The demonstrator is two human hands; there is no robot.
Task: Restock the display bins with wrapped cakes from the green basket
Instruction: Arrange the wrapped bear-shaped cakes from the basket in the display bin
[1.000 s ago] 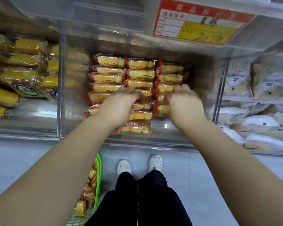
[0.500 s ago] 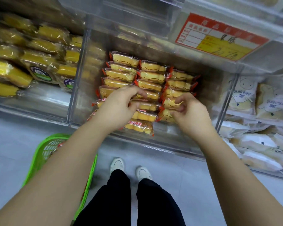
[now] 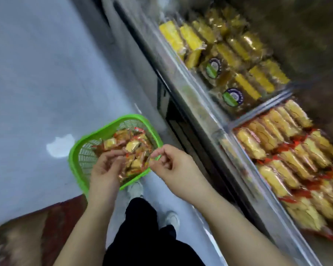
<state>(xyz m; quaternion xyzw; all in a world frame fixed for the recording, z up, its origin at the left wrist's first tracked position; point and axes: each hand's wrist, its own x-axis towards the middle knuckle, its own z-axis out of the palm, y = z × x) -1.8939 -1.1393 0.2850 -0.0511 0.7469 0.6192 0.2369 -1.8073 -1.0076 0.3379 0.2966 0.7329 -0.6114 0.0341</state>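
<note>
Down on the grey floor (image 3: 37,73) sat the green basket (image 3: 79,150), a latticed plastic tub with a bright rim, holding a loose heap of wrapped cakes (image 3: 131,148): small yellow blocks in clear film with red and orange ends, lying at all angles. The whole view was tilted and smeared by motion, so print on the wrappers could not be read.

To the right ran the clear display bins (image 3: 215,131) along a metal shelf edge. The nearer bin held tidy rows of the same red-edged cakes (image 3: 281,150), packed side by side. The bin beyond it held larger yellow cake slices (image 3: 238,54) in clear wrap, two with round green and purple labels. Below the basket were the person's black trousers (image 3: 142,227) and two white shoes (image 3: 171,219), the nearer rim of the basket just beside one shoe. A brown, blurred mass filled the lower left corner.

Both bare forearms reached toward the basket. The left hand (image 3: 104,169) was over the heap with fingers curled, touching the wrappers; whether it had actually closed on one I could not tell. The right hand (image 3: 173,164) hung at the basket's right rim, fingers loosely bent, thumb and forefinger nearly meeting, with nothing clearly held.
</note>
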